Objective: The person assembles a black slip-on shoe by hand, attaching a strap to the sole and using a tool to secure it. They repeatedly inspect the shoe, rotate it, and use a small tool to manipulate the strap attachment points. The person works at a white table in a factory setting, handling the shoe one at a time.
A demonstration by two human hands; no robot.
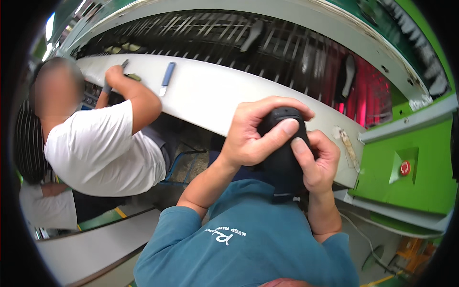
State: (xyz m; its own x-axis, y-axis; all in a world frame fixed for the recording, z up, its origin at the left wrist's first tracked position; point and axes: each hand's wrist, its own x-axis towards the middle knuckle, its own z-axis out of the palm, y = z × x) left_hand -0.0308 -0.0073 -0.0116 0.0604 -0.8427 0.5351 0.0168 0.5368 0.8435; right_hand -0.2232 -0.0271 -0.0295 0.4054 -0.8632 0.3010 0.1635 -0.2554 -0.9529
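Before a long white counter (205, 91), close to the person's chest in a teal shirt (229, 234), both hands are closed on one black shoe (282, 165); its dark surface shows little detail, so calling it a shoe is a fair reading rather than a certain one. The left hand (251, 136) curls its fingers over the far end, thumb lying along the top. The right hand (320, 160) grips the right side, its thumb just beside the other. On the counter to the left lies a knife (168, 75) with a blue handle; near its right end rests a pale, narrow object (350, 148). Behind runs a rack of metal rods (215, 36). A green panel (382, 191) with a red button (405, 168) stands at the right, and a co-worker (103, 148) in a white shirt works at the left.
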